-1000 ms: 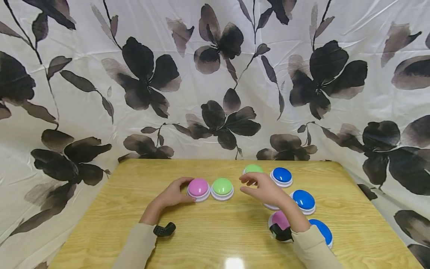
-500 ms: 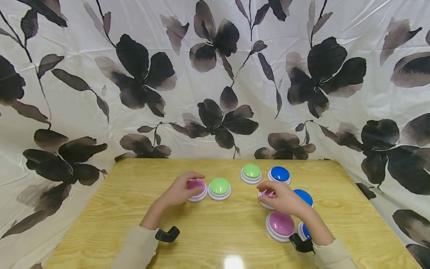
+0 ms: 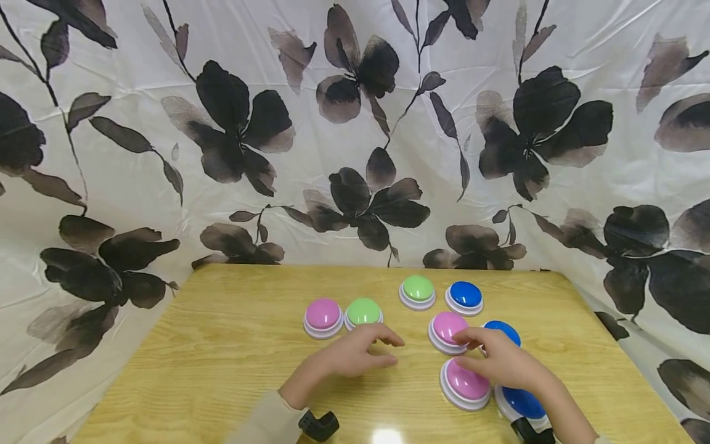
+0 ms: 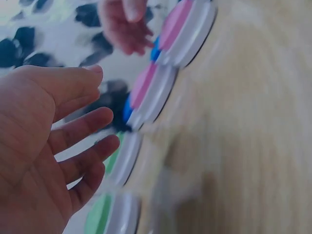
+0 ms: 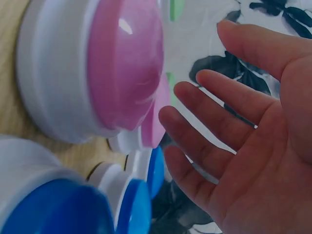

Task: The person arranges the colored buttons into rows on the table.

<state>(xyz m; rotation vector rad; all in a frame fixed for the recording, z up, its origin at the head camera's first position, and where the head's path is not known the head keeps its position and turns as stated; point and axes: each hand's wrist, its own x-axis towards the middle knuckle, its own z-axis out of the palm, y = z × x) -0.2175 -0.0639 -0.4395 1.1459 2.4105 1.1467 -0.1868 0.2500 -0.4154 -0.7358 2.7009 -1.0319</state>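
Observation:
My left hand (image 3: 355, 353) hovers over the table in front of the left green button (image 3: 363, 312), fingers loosely spread and holding nothing. Left of that green button stands a pink button (image 3: 322, 316). My right hand (image 3: 501, 357) is above the near pink button (image 3: 467, 381) and partly overlaps a blue button (image 3: 501, 333). In the right wrist view its palm and fingers (image 5: 204, 141) are relaxed, apart from the pink dome (image 5: 127, 63). Another pink button (image 3: 448, 330) lies just beyond the fingertips. In the left wrist view the left fingers (image 4: 87, 127) hold nothing.
At the back right stand a green button (image 3: 418, 291) and a blue button (image 3: 465, 297). A further blue button (image 3: 521, 404) lies under the right forearm. The wooden table (image 3: 222, 345) ends at a floral cloth (image 3: 310, 142) hanging behind it.
My left hand has left the left pink button and moved right and nearer. My right hand has moved from beside the back green button to the right and nearer, above the pink buttons.

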